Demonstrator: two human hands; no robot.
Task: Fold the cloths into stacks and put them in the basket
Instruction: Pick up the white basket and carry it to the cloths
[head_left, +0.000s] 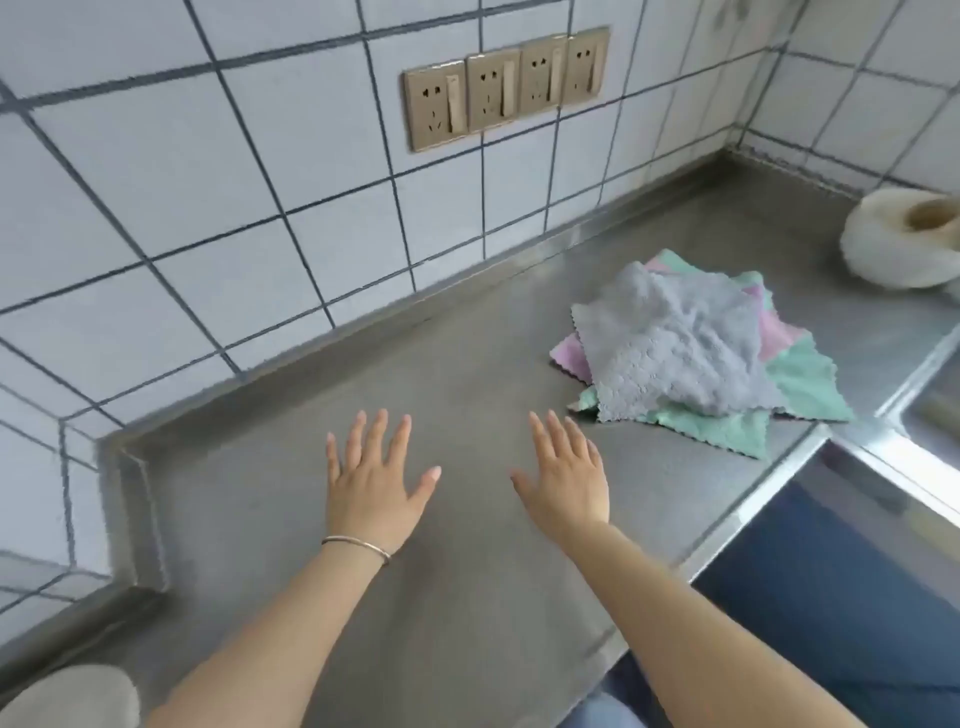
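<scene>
Two flat hands (371, 480), unfolded cloths (685, 353).

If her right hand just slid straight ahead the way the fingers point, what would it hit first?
Probably nothing on the counter: the right hand points left of the cloth pile, so it would likely reach the tiled wall first.

Steel counter (467, 364) — cloths (685, 353), white roll (883, 249)

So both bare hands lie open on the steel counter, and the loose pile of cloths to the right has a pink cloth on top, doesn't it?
Not quite: the top cloth of the loose pile of cloths is a grey fluffy cloth; pink and green cloths only peek out beneath it. The head view shows this. The rest holds: the left hand and right hand are open over the steel counter.
</scene>
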